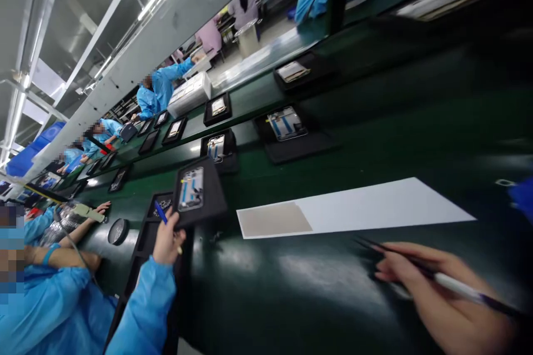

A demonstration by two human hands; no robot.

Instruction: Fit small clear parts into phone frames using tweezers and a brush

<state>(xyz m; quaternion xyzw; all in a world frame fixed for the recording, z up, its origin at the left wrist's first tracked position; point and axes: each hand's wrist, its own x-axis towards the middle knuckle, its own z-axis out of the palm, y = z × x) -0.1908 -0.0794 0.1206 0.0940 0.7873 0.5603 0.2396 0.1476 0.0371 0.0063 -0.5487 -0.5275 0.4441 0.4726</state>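
Note:
My left hand [165,241], in a blue sleeve, grips the near edge of a black tray [214,194]. On that tray lies a metal phone frame [191,188] with blue strips. A blue pen-like stick [160,212] shows by the thumb of the same hand. At the right, my right hand [441,294] is closed around dark tweezers [375,245] with a whitish rear part; their tips point left over the bench. Beyond the tips lies a white sheet [375,202] with a beige-grey rectangle [275,220] at its left end.
Black trays with phone parts [285,125] stand along the green bench [375,155]. A compartment box [145,238] holding small parts and a round black dish [118,231] are at the left. A co-worker's arm [70,255] is close by there. A metal beam [166,28] crosses above.

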